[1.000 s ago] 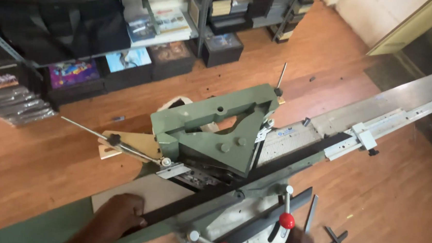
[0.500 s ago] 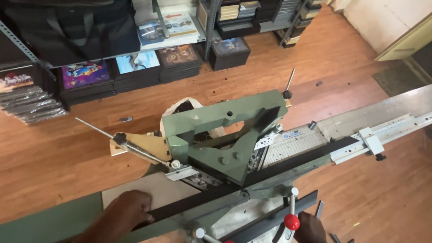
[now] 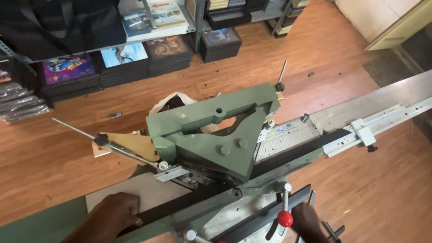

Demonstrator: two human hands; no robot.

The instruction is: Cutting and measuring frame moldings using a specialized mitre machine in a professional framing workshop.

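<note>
Green cutting machine (image 3: 210,136): left hand (image 3: 117,212) lies spread flat on the dark moulding strip (image 3: 173,207) at the table's near edge; right hand (image 3: 308,222), blurred beside the red-knobbed lever (image 3: 284,218), grip unclear.

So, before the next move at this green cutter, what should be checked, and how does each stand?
1. Left hand flat on the dark strip, left of the green cutting head: ok.
2. Right hand beside the red-knobbed lever; grip blurred: cannot tell.
3. Strip running under the head along the bed: ok.
4. Fingers away from the blades: blades hidden, cannot tell.
5. Sliding stop set on the rail; locking: cannot tell.
</note>
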